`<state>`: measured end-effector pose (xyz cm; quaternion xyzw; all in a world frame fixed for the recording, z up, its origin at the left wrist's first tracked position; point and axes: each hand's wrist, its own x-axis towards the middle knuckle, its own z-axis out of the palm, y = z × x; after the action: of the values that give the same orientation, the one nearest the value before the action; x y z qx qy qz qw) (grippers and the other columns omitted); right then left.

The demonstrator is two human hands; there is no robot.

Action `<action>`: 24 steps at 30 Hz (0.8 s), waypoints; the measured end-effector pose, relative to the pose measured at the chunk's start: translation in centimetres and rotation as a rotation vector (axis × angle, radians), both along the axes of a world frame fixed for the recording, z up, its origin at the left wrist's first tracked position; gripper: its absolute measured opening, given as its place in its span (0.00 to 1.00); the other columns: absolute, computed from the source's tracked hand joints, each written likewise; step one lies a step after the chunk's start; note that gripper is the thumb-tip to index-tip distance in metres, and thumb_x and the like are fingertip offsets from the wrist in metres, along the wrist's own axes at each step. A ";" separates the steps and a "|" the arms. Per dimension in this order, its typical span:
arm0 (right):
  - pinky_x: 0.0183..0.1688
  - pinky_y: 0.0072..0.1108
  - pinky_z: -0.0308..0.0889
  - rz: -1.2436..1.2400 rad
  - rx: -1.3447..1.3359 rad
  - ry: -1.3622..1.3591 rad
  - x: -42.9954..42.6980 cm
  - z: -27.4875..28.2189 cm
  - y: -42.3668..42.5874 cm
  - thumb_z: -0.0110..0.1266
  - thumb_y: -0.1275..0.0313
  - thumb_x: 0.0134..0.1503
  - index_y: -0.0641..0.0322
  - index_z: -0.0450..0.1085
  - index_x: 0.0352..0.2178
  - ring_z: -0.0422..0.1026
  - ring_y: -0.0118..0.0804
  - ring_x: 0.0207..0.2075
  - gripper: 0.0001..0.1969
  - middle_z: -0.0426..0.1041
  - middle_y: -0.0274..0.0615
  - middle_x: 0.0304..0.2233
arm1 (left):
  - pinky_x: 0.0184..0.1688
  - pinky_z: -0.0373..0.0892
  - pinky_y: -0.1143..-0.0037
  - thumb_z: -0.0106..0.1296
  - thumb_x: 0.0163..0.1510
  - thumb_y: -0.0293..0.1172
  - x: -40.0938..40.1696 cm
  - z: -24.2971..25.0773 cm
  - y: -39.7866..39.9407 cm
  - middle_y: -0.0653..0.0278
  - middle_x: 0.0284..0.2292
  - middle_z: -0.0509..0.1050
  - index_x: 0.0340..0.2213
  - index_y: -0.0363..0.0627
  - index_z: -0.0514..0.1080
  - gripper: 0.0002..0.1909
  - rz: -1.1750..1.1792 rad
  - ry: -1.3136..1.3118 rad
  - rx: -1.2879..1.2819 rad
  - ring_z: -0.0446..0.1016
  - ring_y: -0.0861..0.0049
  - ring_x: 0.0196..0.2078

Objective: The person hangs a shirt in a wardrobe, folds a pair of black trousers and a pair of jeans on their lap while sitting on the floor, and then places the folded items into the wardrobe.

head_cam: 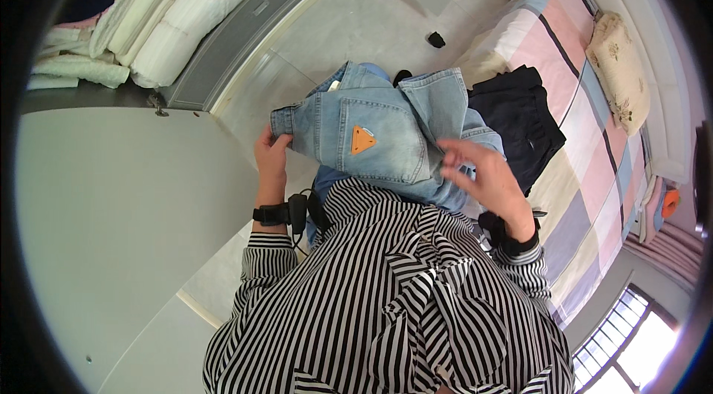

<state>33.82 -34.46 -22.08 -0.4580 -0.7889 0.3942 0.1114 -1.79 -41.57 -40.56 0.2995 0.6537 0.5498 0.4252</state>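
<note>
Light-blue denim jeans [384,132] lie bunched in front of my body, with an orange triangular patch [363,140] on the back pocket. The waistband end points left, and my left hand [272,151] pinches it between thumb and fingers. One leg end is folded up at the top right of the denim. Just over the right part of the jeans is my right hand [482,174], its thumb and fingers apart; it is slightly blurred and grips nothing that I can see. Black trousers or shorts [521,121] with an elastic waist lie on the bed edge beyond it.
The bed [590,171] with a checked cover runs along the right, a floral pillow [618,73] on it. At left, a wardrobe door [139,193] stands open near shelves of folded white bedding [184,15]. A small black item [436,40] lies on the tiled floor [356,21].
</note>
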 end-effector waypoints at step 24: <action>0.30 0.28 0.67 0.573 0.244 0.335 -9.2 -3.5 -4.0 0.59 0.75 0.38 0.58 0.71 0.42 0.69 0.39 0.30 0.24 0.66 0.37 0.26 | 0.48 0.66 0.72 0.57 0.51 0.50 1.4 1.8 10.3 0.52 0.44 0.73 0.47 0.29 0.67 0.34 -0.621 0.456 -0.236 0.71 0.70 0.47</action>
<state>24.63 -38.49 -25.62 -0.1303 -0.8974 0.3821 0.1779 -0.34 -31.25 -38.72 0.5462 0.6684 0.2358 0.4465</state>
